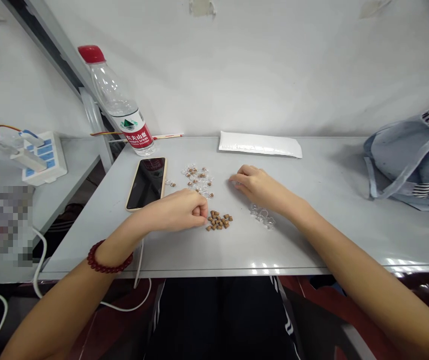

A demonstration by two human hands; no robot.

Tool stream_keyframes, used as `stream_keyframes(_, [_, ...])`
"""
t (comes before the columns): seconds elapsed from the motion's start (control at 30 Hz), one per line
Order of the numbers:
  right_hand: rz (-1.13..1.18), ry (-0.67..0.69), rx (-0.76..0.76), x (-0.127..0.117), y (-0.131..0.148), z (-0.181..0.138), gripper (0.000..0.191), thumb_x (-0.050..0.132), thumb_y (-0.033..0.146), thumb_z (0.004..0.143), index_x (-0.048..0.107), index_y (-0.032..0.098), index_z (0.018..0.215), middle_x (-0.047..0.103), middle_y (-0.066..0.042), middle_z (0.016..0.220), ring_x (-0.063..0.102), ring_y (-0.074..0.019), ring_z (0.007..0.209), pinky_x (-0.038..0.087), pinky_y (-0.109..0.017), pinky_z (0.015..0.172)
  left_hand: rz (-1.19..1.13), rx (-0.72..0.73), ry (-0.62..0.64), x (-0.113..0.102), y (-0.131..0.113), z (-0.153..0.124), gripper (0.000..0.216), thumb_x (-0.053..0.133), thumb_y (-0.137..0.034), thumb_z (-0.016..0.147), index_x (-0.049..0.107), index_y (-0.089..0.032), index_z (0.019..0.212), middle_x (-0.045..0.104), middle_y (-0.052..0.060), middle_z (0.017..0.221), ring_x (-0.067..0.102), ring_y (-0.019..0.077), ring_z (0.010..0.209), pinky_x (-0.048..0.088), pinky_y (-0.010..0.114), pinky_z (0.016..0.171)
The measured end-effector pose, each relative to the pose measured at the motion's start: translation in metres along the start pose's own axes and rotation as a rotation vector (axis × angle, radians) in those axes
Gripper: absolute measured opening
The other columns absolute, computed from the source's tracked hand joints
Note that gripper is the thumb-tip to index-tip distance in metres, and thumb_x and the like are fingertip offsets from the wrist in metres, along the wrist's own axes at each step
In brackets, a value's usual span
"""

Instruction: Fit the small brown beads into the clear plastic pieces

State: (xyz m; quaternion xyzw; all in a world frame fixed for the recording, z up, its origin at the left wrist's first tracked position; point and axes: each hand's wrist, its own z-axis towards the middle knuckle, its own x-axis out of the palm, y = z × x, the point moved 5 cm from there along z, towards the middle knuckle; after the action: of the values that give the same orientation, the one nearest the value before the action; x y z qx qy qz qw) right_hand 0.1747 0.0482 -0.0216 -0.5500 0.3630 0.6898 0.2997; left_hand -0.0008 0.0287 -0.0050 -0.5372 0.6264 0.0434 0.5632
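Small brown corks (220, 221) lie in a loose pile at the middle of the grey table. My left hand (184, 209) is closed at the left edge of this pile, fingertips curled; whatever they pinch is hidden. To the right, tiny clear glass bottles (263, 215) lie grouped under my right wrist. My right hand (255, 185) is bent down to the tabletop just beyond them, fingers drawn together; I cannot make out what is in them. Beyond my left hand is a cluster of tiny clear bottles with corks (198, 180), with another one (170, 183) beside the phone.
A phone (147, 183) lies left of the cluster, with a large water bottle (124, 107) behind it. A white padded packet (260, 144) rests near the wall. At the right sits a blue cloth bag (405, 155); a power strip (49, 160) is at the left.
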Motion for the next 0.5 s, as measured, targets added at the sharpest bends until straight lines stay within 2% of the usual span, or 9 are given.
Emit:
stream_keyframes(0.2, [-0.084, 0.01, 0.034, 0.0012, 0.0027, 0.0018, 0.03, 0.036, 0.015, 0.093, 0.055, 0.01, 0.117, 0.055, -0.012, 0.093, 0.048, -0.0186, 0.071, 0.038, -0.033, 0.068, -0.032, -0.044, -0.024, -0.0013, 0.0016, -0.0008, 0.013, 0.059, -0.028, 0.073, 0.067, -0.018, 0.07, 0.065, -0.002, 0.062, 0.058, 0.0119, 0.058, 0.042, 0.02, 0.053])
stream_keyframes(0.33, [-0.147, 0.01, 0.006, 0.0027, 0.0051, 0.0024, 0.028, 0.034, 0.013, 0.093, 0.059, 0.01, 0.106, 0.056, -0.014, 0.094, 0.047, -0.0178, 0.068, 0.037, -0.034, 0.071, -0.03, -0.075, -0.053, -0.0014, 0.0026, -0.003, 0.013, 0.055, -0.019, 0.07, 0.068, -0.018, 0.072, 0.066, -0.002, 0.062, 0.059, 0.0114, 0.057, 0.043, 0.02, 0.053])
stream_keyframes(0.43, [-0.074, -0.039, -0.021, 0.0006, 0.0054, 0.0015, 0.029, 0.033, 0.01, 0.093, 0.06, 0.009, 0.103, 0.057, -0.014, 0.093, 0.05, -0.0181, 0.072, 0.039, -0.034, 0.072, -0.05, -0.089, -0.098, -0.0041, 0.0007, -0.0032, 0.014, 0.053, -0.016, 0.068, 0.068, -0.016, 0.07, 0.065, -0.002, 0.06, 0.058, 0.0114, 0.056, 0.043, 0.02, 0.053])
stream_keyframes(0.5, [0.06, -0.107, -0.033, -0.0052, 0.0062, 0.0001, 0.029, 0.033, 0.011, 0.093, 0.06, 0.009, 0.106, 0.059, -0.014, 0.095, 0.053, -0.0189, 0.077, 0.042, -0.034, 0.073, -0.106, -0.092, -0.166, -0.0084, -0.0013, -0.0027, 0.012, 0.055, -0.017, 0.068, 0.067, -0.016, 0.071, 0.064, -0.001, 0.061, 0.057, 0.0117, 0.057, 0.043, 0.021, 0.053])
